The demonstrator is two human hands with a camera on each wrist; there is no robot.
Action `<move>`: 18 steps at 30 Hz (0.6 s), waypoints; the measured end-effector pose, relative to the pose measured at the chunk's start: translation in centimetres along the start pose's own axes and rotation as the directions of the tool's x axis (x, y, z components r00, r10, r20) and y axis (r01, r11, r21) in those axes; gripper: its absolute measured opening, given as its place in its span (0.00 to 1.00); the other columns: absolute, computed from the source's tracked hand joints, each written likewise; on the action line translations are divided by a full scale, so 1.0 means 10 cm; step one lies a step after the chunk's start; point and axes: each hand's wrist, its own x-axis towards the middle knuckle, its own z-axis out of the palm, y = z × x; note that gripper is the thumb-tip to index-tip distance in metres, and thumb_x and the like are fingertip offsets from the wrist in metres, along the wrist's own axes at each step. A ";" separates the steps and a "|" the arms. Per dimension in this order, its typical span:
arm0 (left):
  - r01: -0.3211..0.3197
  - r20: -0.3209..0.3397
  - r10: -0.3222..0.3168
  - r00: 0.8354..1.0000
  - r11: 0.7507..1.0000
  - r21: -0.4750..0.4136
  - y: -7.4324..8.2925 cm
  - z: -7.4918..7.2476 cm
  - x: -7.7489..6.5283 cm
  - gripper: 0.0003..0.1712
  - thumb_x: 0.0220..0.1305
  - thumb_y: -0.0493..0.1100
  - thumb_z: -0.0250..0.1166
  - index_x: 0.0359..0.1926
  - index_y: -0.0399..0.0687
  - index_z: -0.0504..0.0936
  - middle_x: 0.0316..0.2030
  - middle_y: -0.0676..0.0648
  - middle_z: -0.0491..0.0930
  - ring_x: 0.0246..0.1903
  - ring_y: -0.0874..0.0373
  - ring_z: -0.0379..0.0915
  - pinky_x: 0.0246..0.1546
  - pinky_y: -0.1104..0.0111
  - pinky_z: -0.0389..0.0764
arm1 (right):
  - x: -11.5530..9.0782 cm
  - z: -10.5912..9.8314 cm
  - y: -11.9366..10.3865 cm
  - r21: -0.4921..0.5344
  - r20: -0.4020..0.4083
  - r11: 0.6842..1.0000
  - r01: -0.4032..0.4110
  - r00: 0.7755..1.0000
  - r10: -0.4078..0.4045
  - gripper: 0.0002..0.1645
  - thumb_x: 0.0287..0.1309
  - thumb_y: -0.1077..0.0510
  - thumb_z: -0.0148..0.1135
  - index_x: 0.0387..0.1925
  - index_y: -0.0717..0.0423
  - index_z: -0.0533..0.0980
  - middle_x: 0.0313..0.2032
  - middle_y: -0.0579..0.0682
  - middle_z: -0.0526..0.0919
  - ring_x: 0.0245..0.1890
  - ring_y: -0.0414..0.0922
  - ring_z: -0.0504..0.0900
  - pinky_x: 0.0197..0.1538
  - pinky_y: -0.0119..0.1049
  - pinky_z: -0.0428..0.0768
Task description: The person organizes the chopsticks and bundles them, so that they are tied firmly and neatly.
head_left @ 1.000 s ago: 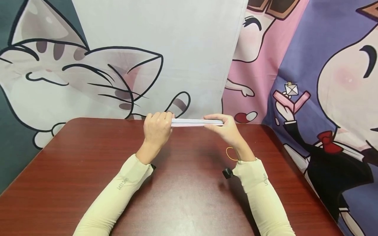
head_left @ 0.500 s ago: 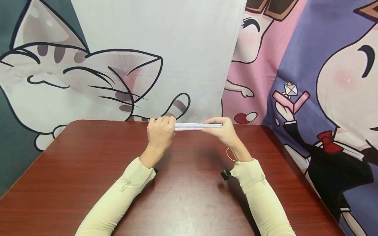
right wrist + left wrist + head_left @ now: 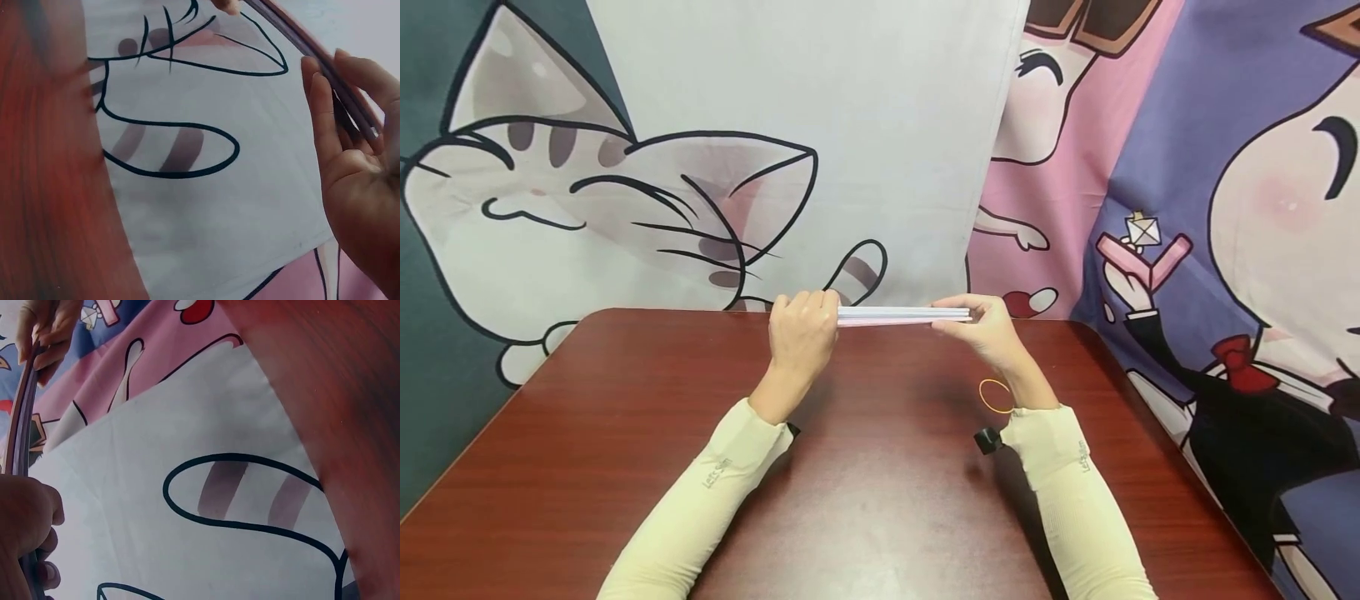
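Observation:
A thin, flat stack of white layers [image 3: 883, 314], pinkish along its underside, is held edge-on above the far side of the table. It looks like paper sheets or slim booklets; its broad faces are hidden. My left hand [image 3: 803, 332] grips the left end, knuckles upward, and covers that end. At the other end my right hand [image 3: 988, 327] pinches it, thumb on the near lower side and fingers above and behind. In the left wrist view the stack [image 3: 22, 419] runs between both hands. The right wrist view shows its right end [image 3: 353, 103] within the right hand [image 3: 359, 169].
A reddish-brown wooden table [image 3: 865, 483] lies below the hands. Behind its far edge hangs a cartoon-printed cloth [image 3: 887, 150]. A yellow loop [image 3: 995, 397] hangs by the right wrist, and a small black camera [image 3: 987, 440] sits at the right cuff.
Both hands dipped slightly and then rose a little, still holding the stack. Since half a second ago the left hand has shifted slightly left and the right hand slightly right.

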 end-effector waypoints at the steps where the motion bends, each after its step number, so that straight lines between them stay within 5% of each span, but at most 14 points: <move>1: 0.000 0.004 0.000 1.000 1.000 -0.001 0.00 0.00 0.00 0.13 0.55 0.27 0.55 0.18 0.43 0.68 0.13 0.45 0.69 0.15 0.48 0.67 0.18 0.61 0.59 | 0.00 0.00 0.00 -0.001 0.015 1.000 0.004 1.000 -0.004 0.16 0.49 0.77 0.68 0.41 0.65 0.85 0.34 0.52 0.89 0.31 0.45 0.88 0.40 0.42 0.85; 7: -0.017 0.010 0.018 1.000 1.000 -0.018 0.03 0.01 -0.03 0.12 0.53 0.26 0.53 0.18 0.43 0.68 0.14 0.45 0.69 0.16 0.48 0.67 0.18 0.61 0.59 | 0.00 0.08 -0.02 -0.057 0.076 0.998 0.031 0.997 -0.026 0.17 0.52 0.77 0.66 0.46 0.75 0.80 0.40 0.56 0.88 0.34 0.48 0.89 0.42 0.45 0.84; 14: -0.009 0.009 0.010 1.000 1.000 -0.003 0.03 -0.02 -0.03 0.11 0.49 0.27 0.57 0.18 0.44 0.69 0.14 0.45 0.70 0.16 0.48 0.68 0.18 0.61 0.59 | -0.03 0.18 0.05 -0.182 0.000 0.983 -0.004 1.000 0.004 0.15 0.50 0.68 0.73 0.42 0.69 0.83 0.34 0.52 0.88 0.31 0.47 0.87 0.40 0.38 0.85; 18: -0.021 -0.022 0.022 1.000 1.000 0.010 0.00 -0.04 0.00 0.11 0.48 0.30 0.61 0.17 0.44 0.69 0.13 0.45 0.72 0.15 0.49 0.68 0.17 0.61 0.60 | -0.02 0.20 0.06 -0.155 -0.002 0.988 -0.012 1.000 0.012 0.16 0.50 0.68 0.73 0.43 0.70 0.82 0.33 0.53 0.88 0.32 0.52 0.88 0.41 0.42 0.85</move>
